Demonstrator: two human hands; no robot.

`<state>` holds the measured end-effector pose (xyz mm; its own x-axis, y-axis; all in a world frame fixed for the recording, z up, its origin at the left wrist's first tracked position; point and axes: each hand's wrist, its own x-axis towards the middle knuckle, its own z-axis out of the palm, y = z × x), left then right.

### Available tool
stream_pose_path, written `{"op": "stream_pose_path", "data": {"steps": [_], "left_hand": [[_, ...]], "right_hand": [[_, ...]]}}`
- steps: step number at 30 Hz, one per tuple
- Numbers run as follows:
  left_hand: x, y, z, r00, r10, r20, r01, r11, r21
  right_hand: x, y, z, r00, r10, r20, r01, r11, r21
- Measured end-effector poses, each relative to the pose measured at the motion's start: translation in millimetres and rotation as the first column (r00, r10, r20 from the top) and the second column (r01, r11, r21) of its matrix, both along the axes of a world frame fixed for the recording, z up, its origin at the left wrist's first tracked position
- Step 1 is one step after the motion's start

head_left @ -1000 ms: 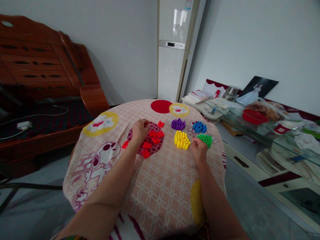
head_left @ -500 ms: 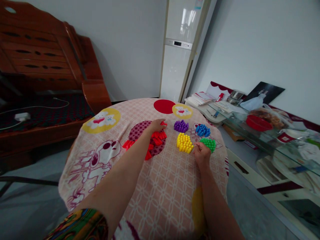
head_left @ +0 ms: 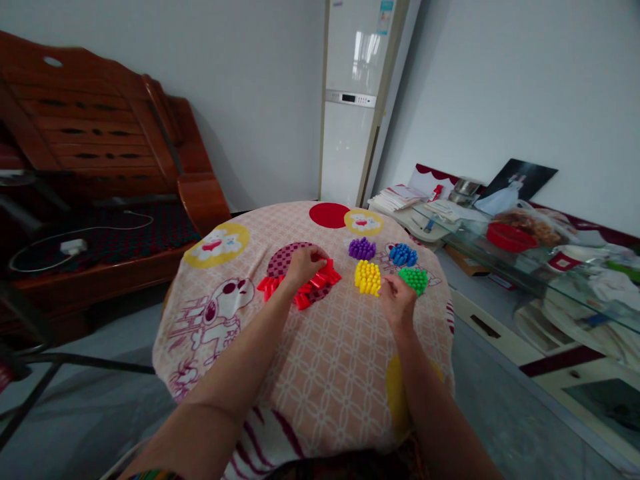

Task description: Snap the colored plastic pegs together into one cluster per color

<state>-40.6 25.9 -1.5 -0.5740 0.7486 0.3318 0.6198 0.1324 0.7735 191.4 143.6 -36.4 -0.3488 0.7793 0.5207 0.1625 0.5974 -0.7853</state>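
On the round bench draped in pale pink patterned cloth [head_left: 325, 373], the tight cluster of yellow knobbed plastic pieces [head_left: 367, 277] has loose, glossy red plastic pieces [head_left: 302, 302] to its left. There the left hand [head_left: 303, 265] pinches one red piece. The right hand [head_left: 399, 303], fingers curled together, is just right of the yellow cluster; whether it holds anything I cannot tell. Purple knobbed pieces [head_left: 362, 249] sit beyond the yellow, blue ones [head_left: 403, 254] beyond and right, green ones [head_left: 414, 280] right.
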Motion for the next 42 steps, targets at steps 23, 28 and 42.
{"op": "stream_pose_path", "data": {"steps": [23, 28, 42], "left_hand": [[78, -2, -34.7, 0.955, -0.137, -0.262, 0.133, 0.991, -0.034], [40, -13, -30.8, 0.900, 0.038, -0.434, -0.127, 0.976, -0.179], [33, -16, -29.4, 0.904, 0.002, -0.428, -0.157, 0.931, -0.329]], "right_hand": [[39, -39, -13.5, 0.910, -0.298, 0.287, 0.299, 0.953, 0.042], [42, -39, -6.0, 0.693, -0.329, 0.642, 0.296, 0.941, 0.163], [49, -30, -14.0, 0.753, -0.240, 0.612, 0.237, 0.968, 0.087]]}}
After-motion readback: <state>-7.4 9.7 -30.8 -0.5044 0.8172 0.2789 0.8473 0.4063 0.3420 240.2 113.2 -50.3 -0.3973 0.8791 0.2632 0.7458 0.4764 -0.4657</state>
